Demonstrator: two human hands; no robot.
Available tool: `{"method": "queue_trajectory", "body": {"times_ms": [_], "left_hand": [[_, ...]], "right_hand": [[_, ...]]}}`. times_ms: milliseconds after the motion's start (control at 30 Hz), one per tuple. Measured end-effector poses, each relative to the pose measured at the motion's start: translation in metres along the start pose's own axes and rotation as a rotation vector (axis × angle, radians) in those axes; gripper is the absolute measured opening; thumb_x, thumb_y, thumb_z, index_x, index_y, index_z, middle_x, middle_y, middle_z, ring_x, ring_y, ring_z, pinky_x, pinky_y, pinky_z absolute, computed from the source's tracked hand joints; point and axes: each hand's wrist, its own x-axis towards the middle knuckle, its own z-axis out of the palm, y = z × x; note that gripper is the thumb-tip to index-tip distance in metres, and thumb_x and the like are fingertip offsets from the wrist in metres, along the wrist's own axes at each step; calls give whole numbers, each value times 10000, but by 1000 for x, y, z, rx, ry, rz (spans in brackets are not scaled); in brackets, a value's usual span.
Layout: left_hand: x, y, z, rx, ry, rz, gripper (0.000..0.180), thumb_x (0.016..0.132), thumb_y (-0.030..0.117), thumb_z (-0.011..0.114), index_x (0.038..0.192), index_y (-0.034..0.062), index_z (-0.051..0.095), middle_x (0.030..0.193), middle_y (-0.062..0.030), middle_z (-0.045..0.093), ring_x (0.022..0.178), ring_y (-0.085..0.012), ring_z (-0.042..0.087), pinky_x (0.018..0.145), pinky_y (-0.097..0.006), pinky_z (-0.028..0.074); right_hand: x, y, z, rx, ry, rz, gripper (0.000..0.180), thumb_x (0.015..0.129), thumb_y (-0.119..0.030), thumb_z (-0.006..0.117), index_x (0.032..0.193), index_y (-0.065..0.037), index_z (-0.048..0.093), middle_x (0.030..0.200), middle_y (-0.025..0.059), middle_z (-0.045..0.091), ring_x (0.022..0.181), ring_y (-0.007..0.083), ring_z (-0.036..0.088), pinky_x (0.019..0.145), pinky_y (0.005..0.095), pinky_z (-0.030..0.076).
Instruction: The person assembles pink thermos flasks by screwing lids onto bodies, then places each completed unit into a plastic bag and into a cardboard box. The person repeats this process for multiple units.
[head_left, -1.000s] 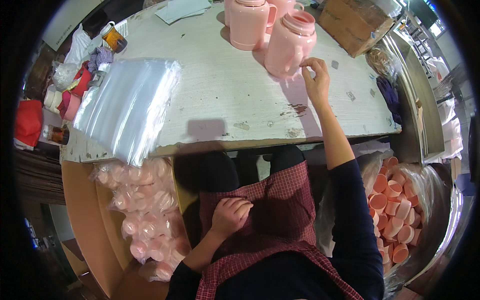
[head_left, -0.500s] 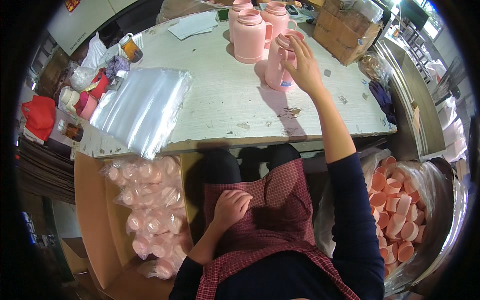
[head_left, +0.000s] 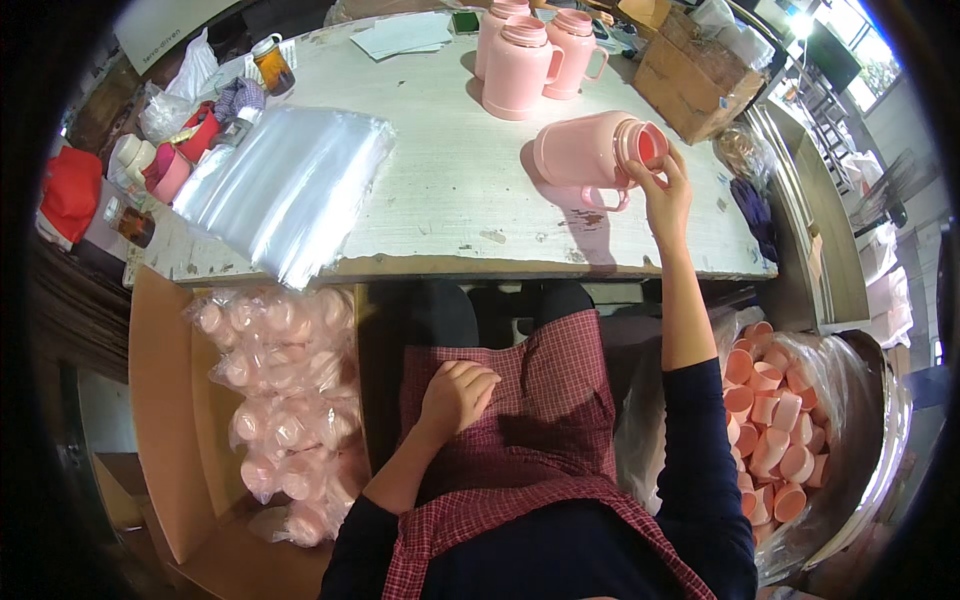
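My right hand [head_left: 662, 190] grips the threaded neck of a pink thermos jug [head_left: 585, 150], thumb at the rim. The jug is tipped over toward the right above the table, its open mouth facing my hand and its handle pointing at me. Behind it, several more pink thermos jugs [head_left: 516, 75] stand upright without lids. My left hand [head_left: 459, 395] rests in my lap on the red checked apron [head_left: 560, 375], holding nothing, its fingers loosely stretched and lying flat.
A stack of clear plastic bags [head_left: 290, 180] lies on the white table [head_left: 440, 210]. Left below stands a carton [head_left: 180, 400] of bagged pink parts [head_left: 290, 430]. Right below, a lined container holds loose pink cups [head_left: 775, 420]. A cardboard box [head_left: 695, 80] sits at the back right.
My right hand has tipped the upright jug over to the right, now holding it by the neck. My left hand stays in my lap. The whole view has shifted slightly.
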Motion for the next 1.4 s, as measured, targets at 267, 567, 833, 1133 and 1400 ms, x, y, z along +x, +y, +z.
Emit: {"method": "queue_trajectory", "body": {"times_ms": [267, 567, 833, 1133, 1400], "left_hand": [[3, 3, -5, -59, 38, -40, 144, 840, 115, 698, 980, 80, 713, 999, -48, 711, 991, -241, 651, 887, -378, 500], [35, -5, -24, -507, 337, -357, 807, 820, 201, 777, 1477, 48, 333, 1561, -183, 309, 1381, -326, 405, 1028, -437, 441], [104, -9, -23, -185, 249, -313, 1221, 656, 522, 860, 1543, 32, 181, 1600, -225, 163, 1476, -407, 185, 1177, -529, 249], [115, -15, -20, -279, 223, -303, 1018, 712, 386, 840, 1523, 60, 317, 1562, -176, 321, 1433, -368, 306, 1168, -467, 289], [107, -43, -35, -507, 116, -248, 834, 797, 227, 797, 1506, 85, 381, 1589, -130, 308, 1451, -308, 320, 1183, -417, 291]], "right_hand": [[-1, -10, -17, 319, -127, 348, 289, 900, -245, 725, 862, 32, 651, 1160, 150, 682, 831, 154, 668, 715, 290, 560], [-19, -45, -18, 251, -384, 417, 395, 911, -324, 705, 1017, 56, 698, 920, 113, 696, 822, 164, 663, 693, 329, 581], [-21, -44, -7, 206, -441, 436, 386, 913, -351, 693, 1009, 23, 706, 885, 97, 689, 822, 167, 656, 719, 343, 576], [-21, -39, -8, 223, -444, 450, 387, 913, -354, 695, 990, 25, 704, 962, 121, 700, 854, 169, 664, 718, 339, 581], [-26, -45, -8, 237, -425, 438, 354, 917, -324, 692, 954, 28, 696, 1068, 166, 695, 881, 184, 666, 715, 334, 584]]}}
